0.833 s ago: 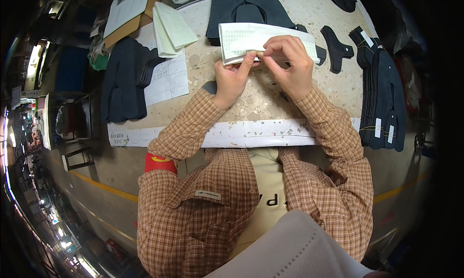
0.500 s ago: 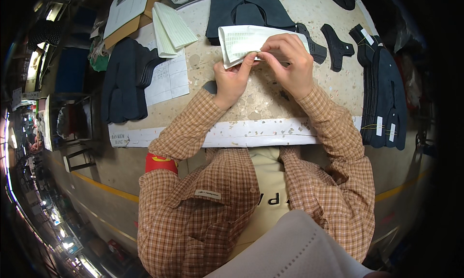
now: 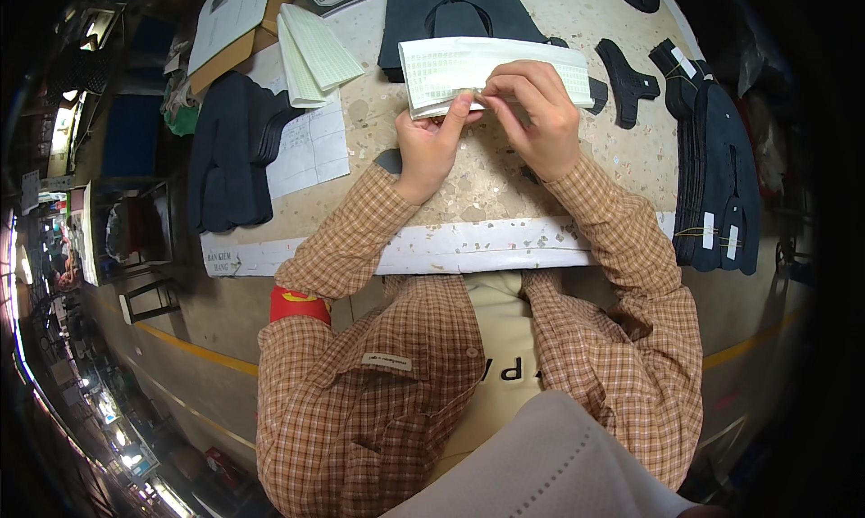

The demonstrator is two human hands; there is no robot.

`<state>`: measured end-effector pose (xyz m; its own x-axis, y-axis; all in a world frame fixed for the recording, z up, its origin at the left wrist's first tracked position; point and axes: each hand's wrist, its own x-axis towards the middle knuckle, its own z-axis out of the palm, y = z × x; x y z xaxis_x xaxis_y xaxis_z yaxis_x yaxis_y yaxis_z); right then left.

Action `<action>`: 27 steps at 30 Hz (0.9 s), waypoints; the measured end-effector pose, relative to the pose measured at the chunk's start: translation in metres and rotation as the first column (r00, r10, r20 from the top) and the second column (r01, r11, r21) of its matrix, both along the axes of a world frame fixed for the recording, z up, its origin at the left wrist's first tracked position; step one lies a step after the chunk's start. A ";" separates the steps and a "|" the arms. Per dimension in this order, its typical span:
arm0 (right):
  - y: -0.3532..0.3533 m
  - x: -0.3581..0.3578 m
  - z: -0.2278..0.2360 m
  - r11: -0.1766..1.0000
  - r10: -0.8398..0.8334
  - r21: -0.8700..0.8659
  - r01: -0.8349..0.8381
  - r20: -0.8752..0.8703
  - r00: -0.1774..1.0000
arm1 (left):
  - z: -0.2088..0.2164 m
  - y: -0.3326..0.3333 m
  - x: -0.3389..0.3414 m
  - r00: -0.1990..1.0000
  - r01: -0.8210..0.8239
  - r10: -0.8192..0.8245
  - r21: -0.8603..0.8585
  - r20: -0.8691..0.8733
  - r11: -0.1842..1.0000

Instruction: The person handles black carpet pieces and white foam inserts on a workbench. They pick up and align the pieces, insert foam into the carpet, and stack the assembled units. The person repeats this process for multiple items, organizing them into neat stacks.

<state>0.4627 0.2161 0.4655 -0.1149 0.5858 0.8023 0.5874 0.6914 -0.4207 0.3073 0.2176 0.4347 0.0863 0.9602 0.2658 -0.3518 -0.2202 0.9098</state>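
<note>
Both hands meet at the lower edge of a folded, pale green-white label sheet (image 3: 441, 66) printed in small rows. My left hand (image 3: 425, 150) grips it from below, thumb on the front and fingers behind. My right hand (image 3: 548, 126) pinches with thumb and forefinger at the same edge, close to the left thumb; a small label between them is too tiny to make out. Just beyond the sheet lies a stack of dark blue shoe-upper pieces (image 3: 455, 18). A dark T-shaped cut piece (image 3: 626, 84) is right of my right hand.
More dark upper pieces are stacked at left (image 3: 221, 158) and in tied bundles (image 3: 721, 176) at right. Another folded label sheet (image 3: 315, 54) rests near a written paper (image 3: 311, 153). A cardboard box (image 3: 236, 33) stands at the back left. The speckled table (image 3: 505, 198) has a white front edge.
The label sheet has risen slightly away from me and looks more level and flatter. My hands stay at its lower edge, fingers shifting only a little.
</note>
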 end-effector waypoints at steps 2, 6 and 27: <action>0.000 0.000 0.001 1.000 0.009 -0.019 -0.009 0.015 1.000 | 0.000 0.000 -0.001 1.000 0.009 -0.009 -0.003 0.007 1.000; -0.001 0.000 0.003 0.998 -0.002 -0.058 0.000 -0.021 1.000 | 0.000 0.001 -0.001 0.999 0.035 -0.033 -0.040 0.036 0.999; 0.001 0.001 0.001 0.999 0.020 -0.027 -0.020 -0.035 0.999 | -0.001 0.002 -0.002 0.994 0.110 -0.106 -0.188 0.030 0.976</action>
